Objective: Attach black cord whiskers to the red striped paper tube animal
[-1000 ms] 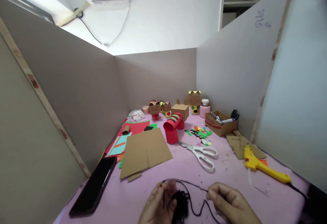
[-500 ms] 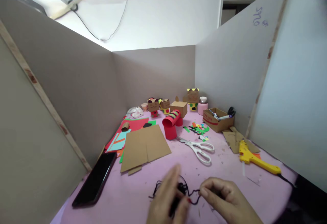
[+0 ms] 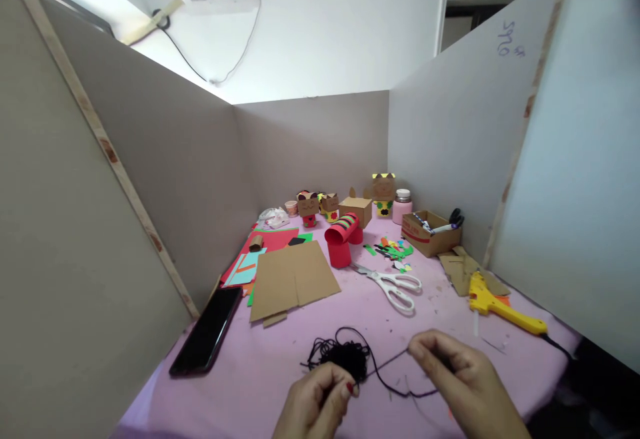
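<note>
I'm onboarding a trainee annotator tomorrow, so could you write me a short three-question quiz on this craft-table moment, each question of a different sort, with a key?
1. True or false: the white scissors lie on the pink table beyond both hands, touched by neither.
2. Multiple choice: what does the right hand pinch? A) a strand of the black yarn B) the yellow glue gun C) the black phone
3. Fill in: the left hand rests at the near edge of the yarn ____.

Key:
1. True.
2. A; the strand runs from the fingertips to the tangled bundle.
3. Bundle; whether the left hand grips it cannot be told.
</note>
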The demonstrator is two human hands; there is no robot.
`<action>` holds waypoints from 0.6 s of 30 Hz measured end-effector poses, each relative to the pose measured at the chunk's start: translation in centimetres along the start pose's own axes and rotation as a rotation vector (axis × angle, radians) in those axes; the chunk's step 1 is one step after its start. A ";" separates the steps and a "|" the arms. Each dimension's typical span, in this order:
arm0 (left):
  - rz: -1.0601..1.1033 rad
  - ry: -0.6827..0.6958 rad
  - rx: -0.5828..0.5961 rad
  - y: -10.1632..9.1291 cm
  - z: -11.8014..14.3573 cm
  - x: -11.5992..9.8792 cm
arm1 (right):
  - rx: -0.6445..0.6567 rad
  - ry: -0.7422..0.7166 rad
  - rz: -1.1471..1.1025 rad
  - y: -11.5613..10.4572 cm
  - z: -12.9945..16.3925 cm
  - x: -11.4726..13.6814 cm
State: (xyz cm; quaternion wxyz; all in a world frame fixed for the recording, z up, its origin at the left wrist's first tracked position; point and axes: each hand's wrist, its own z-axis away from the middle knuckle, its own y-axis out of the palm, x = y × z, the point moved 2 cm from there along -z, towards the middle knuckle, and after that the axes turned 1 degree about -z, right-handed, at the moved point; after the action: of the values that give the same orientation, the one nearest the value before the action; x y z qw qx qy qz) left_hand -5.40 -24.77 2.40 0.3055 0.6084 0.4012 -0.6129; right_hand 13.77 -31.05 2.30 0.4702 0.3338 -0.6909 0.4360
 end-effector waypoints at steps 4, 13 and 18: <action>0.532 -0.388 0.136 -0.4 0.5 -0.7 | -0.024 0.007 0.039 -0.7 -0.6 -0.4; 0.734 -0.388 -0.053 0.4 0.5 -2.0 | -0.081 -0.167 0.184 -0.5 -0.1 -0.5; 0.667 -0.252 -0.047 1.7 -0.2 -1.0 | 0.058 -0.150 -0.161 2.6 0.7 1.0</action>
State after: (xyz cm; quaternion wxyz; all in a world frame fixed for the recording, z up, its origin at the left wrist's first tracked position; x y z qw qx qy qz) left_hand -3.79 -25.53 3.24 0.5496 0.6183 0.1537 -0.5404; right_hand 10.87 -30.73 2.34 0.4409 0.4333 -0.6823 0.3903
